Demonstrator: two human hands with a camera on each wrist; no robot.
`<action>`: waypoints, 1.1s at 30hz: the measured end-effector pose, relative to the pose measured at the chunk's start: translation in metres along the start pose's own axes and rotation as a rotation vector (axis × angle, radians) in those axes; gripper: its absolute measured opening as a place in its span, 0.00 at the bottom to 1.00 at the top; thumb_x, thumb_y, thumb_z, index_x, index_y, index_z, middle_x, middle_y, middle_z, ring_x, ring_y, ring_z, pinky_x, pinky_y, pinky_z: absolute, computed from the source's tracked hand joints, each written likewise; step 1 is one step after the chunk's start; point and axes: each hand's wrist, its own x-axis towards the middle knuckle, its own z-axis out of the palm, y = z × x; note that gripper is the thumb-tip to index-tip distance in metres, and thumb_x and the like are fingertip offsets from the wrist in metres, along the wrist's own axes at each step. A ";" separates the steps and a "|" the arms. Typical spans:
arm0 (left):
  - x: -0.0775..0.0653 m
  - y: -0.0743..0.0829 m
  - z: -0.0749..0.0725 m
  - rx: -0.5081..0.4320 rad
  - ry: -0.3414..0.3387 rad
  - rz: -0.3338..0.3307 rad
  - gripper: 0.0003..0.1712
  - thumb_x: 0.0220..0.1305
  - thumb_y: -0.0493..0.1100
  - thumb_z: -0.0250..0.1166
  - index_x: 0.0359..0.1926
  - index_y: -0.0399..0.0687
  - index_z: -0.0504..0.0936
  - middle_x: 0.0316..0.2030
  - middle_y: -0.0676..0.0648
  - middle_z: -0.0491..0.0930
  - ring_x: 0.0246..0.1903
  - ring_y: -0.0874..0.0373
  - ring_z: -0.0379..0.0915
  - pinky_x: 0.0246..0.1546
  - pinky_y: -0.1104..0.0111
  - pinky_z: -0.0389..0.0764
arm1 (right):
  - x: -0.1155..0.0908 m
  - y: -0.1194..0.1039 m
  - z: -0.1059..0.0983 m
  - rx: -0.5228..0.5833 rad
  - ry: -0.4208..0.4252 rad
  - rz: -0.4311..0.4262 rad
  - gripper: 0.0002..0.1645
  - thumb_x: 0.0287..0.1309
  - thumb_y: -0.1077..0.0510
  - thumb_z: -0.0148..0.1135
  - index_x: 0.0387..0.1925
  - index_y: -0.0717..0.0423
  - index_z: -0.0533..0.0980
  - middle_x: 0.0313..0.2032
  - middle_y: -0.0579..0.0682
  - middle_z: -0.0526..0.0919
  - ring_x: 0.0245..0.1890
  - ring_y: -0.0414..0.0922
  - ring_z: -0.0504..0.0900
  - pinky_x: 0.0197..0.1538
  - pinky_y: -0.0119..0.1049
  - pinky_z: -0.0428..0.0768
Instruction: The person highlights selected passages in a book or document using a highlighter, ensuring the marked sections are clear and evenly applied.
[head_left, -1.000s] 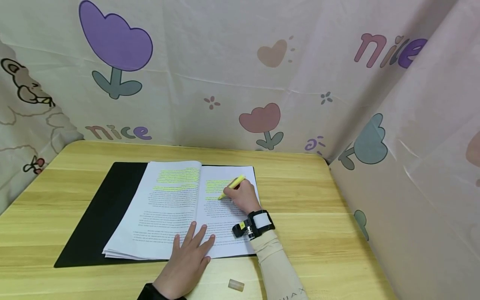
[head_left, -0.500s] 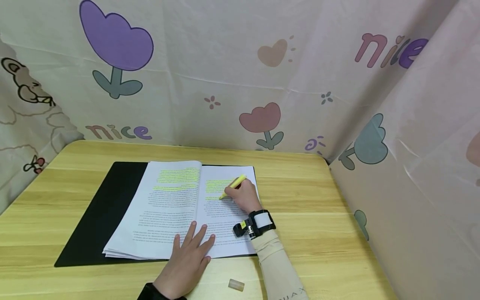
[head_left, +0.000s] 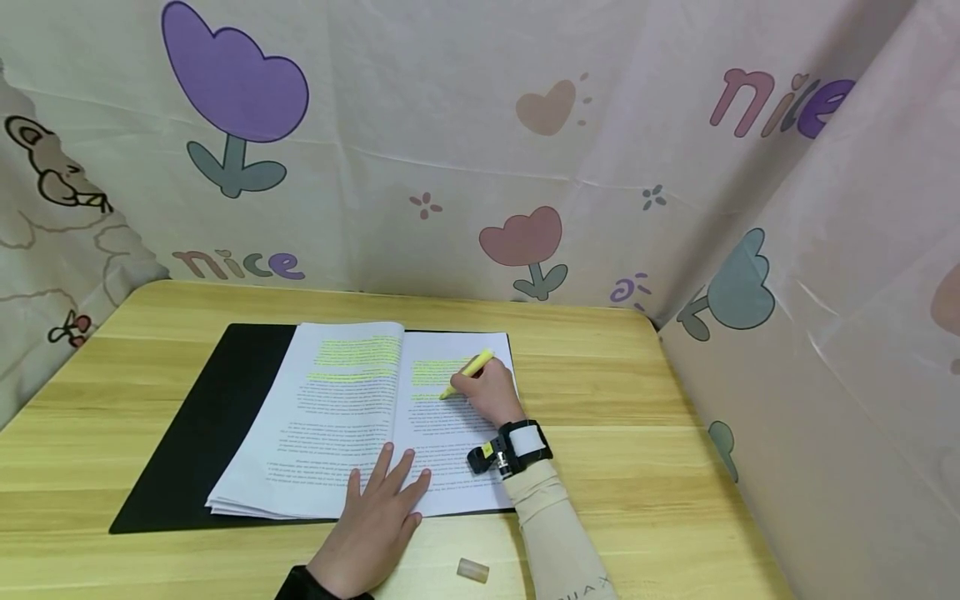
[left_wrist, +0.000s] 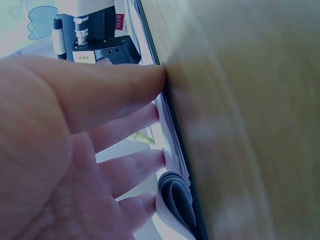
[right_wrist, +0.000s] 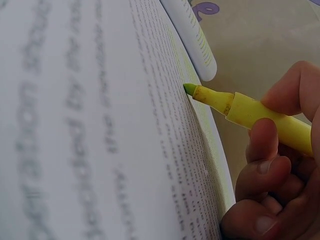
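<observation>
My right hand (head_left: 489, 392) pinches a yellow highlighter (right_wrist: 270, 120), its green-yellow tip (right_wrist: 189, 89) at a line of print on the right page (head_left: 442, 437). Yellow bands mark several lines at the top of that page and of the left page (head_left: 322, 450). Fingers spread, my left hand (head_left: 371, 525) rests over the lower edge of the open document near its fold. In the left wrist view its thumb (left_wrist: 115, 87) lies at the page edge, and the curled paper fold (left_wrist: 175, 200) shows beside the little finger.
A black folder (head_left: 202, 417) lies under the pages on the wooden table (head_left: 600, 467). Near the front edge, between my forearms, is a small translucent cap (head_left: 472, 570). Printed cloth (head_left: 420, 100) hangs behind and at both sides.
My right hand and the highlighter have slid slightly to the right along the line. The left hand stays in place on the pages.
</observation>
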 end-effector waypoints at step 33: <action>0.000 0.000 0.000 0.006 0.003 0.002 0.25 0.62 0.46 0.63 0.60 0.47 0.76 0.68 0.38 0.63 0.72 0.37 0.42 0.57 0.29 0.46 | 0.005 0.005 -0.003 0.001 -0.006 0.027 0.12 0.50 0.49 0.63 0.27 0.54 0.75 0.23 0.50 0.76 0.21 0.44 0.71 0.24 0.35 0.69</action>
